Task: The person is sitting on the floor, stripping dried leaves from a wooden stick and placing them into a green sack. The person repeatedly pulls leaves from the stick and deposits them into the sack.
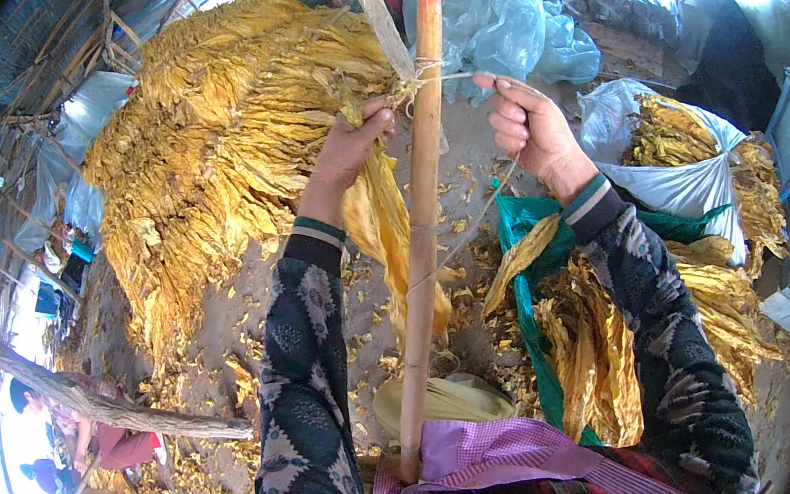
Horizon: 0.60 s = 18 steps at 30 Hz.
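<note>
A bamboo pole (424, 182) slants up from my lap, between my two arms. Beside its upper part, my left hand (348, 146) grips the stem ends of a small bunch of yellow cured tobacco leaves (376, 208), which hang down to the left of the pole. Thin string (456, 76) is wound around the pole near its top. My right hand (525, 124) pinches this string out to the right, and it looks taut there. A slacker length runs from below the right hand down to the pole's middle, where it wraps around.
A large heap of tobacco leaves (236, 140) lies at the left. More leaves (591, 348) rest on green sheeting (530, 304) at right, near a white sack (691, 198). A wooden post (380, 21) meets the pole top. Someone sits (119, 441) at far left behind a wooden rail (106, 401).
</note>
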Each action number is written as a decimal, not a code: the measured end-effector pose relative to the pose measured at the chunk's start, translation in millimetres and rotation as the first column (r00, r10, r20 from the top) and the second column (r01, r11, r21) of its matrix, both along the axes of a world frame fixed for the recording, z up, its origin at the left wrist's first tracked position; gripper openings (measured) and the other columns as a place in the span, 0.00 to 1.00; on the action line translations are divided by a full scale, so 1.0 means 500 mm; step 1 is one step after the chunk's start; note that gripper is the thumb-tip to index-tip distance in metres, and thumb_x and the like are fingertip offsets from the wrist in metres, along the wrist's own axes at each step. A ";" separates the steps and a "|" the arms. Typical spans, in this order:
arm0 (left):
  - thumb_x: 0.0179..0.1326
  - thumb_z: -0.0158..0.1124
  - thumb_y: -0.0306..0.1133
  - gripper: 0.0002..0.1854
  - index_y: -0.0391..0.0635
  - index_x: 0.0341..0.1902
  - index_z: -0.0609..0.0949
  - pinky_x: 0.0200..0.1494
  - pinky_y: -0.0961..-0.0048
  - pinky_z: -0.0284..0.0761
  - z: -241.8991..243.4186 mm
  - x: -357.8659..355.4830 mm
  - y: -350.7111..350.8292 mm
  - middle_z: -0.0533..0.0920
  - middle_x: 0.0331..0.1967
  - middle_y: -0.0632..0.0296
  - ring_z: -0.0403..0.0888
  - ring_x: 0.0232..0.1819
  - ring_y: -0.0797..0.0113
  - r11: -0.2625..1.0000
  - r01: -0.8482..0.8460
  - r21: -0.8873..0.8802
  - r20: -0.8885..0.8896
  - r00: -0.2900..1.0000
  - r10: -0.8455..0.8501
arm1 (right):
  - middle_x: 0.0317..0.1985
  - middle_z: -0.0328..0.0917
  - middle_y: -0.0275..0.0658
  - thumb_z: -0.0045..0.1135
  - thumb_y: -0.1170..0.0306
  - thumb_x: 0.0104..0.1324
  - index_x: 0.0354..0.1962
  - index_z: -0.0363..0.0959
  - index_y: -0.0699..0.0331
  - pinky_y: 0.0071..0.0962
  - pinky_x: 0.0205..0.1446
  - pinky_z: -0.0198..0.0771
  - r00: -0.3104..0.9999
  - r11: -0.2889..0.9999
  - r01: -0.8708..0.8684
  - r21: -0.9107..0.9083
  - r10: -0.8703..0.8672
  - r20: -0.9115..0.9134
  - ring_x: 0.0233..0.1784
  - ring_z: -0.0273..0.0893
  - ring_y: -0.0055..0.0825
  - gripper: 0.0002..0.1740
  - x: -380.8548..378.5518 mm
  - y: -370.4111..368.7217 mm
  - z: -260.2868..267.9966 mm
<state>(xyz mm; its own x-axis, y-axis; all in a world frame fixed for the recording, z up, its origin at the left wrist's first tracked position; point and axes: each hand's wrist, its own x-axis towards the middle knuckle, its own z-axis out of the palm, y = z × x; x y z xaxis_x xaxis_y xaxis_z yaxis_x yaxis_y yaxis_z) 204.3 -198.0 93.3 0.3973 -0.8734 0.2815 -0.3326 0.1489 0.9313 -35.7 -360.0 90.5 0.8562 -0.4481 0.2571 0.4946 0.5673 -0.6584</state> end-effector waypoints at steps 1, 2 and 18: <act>0.70 0.65 0.37 0.20 0.37 0.60 0.80 0.53 0.73 0.77 0.009 -0.003 0.006 0.82 0.47 0.67 0.80 0.50 0.71 0.999 -0.039 -0.023 0.099 0.994 0.041 | 0.20 0.50 0.21 0.47 0.67 0.76 0.56 0.71 0.69 0.17 0.18 0.43 0.999 1.000 -0.003 0.026 0.002 0.034 0.16 0.46 0.12 0.17 0.004 0.010 0.008; 0.68 0.67 0.36 0.19 0.37 0.57 0.82 0.54 0.70 0.77 0.016 -0.009 0.006 0.85 0.45 0.64 0.82 0.48 0.70 0.997 -0.048 -0.067 0.256 0.965 0.063 | 0.20 0.55 0.22 0.47 0.68 0.76 0.56 0.73 0.70 0.16 0.19 0.45 0.995 0.999 0.026 -0.031 -0.023 0.094 0.17 0.50 0.10 0.18 0.001 0.020 0.015; 0.69 0.58 0.26 0.10 0.34 0.46 0.85 0.41 0.74 0.76 0.092 -0.069 0.081 0.88 0.38 0.61 0.82 0.41 0.72 0.956 -0.281 -0.083 0.185 0.938 0.292 | 0.31 0.80 0.50 0.51 0.80 0.61 0.44 0.80 0.67 0.37 0.34 0.74 0.804 0.006 0.287 -0.958 -0.545 0.238 0.29 0.81 0.45 0.15 -0.003 0.195 -0.097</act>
<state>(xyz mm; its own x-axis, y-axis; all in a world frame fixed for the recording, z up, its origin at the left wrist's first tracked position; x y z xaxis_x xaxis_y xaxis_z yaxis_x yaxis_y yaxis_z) 169.7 -157.3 139.4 0.5619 -0.7116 0.4218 -0.5415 0.0691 0.8379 -37.1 -262.7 42.3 0.6940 -0.2532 0.6739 0.2180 -0.8183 -0.5319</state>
